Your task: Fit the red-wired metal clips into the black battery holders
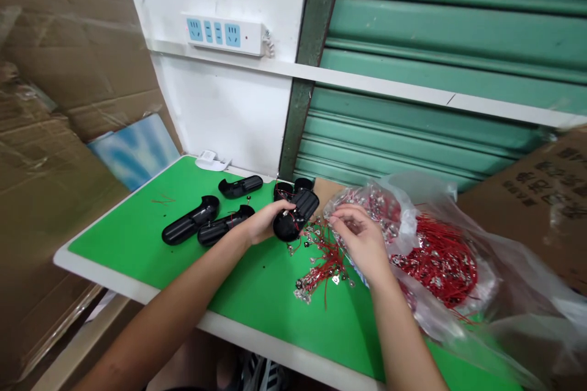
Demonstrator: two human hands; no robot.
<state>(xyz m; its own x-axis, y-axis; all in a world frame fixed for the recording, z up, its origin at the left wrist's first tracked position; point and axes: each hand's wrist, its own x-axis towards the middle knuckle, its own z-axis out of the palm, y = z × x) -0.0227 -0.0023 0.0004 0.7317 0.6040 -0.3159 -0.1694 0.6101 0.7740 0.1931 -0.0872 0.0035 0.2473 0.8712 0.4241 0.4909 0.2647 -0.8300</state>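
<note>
My left hand grips a black plastic housing whose hollow inside faces up, with a thin red wire and a small metal piece in it. My right hand is closed in a pinch just right of that housing, beside a clear plastic bag of small metal parts. Whatever lies between its fingertips is too small to make out. Below and between the hands, a loose pile of red wires with metal contacts lies on the green tabletop. Further right, a larger heap of red wires fills an open plastic bag.
Several other black housings lie left of my left hand, and more stand behind it. Cardboard boxes rise at the left, another at the right. A power strip is on the wall behind the green table.
</note>
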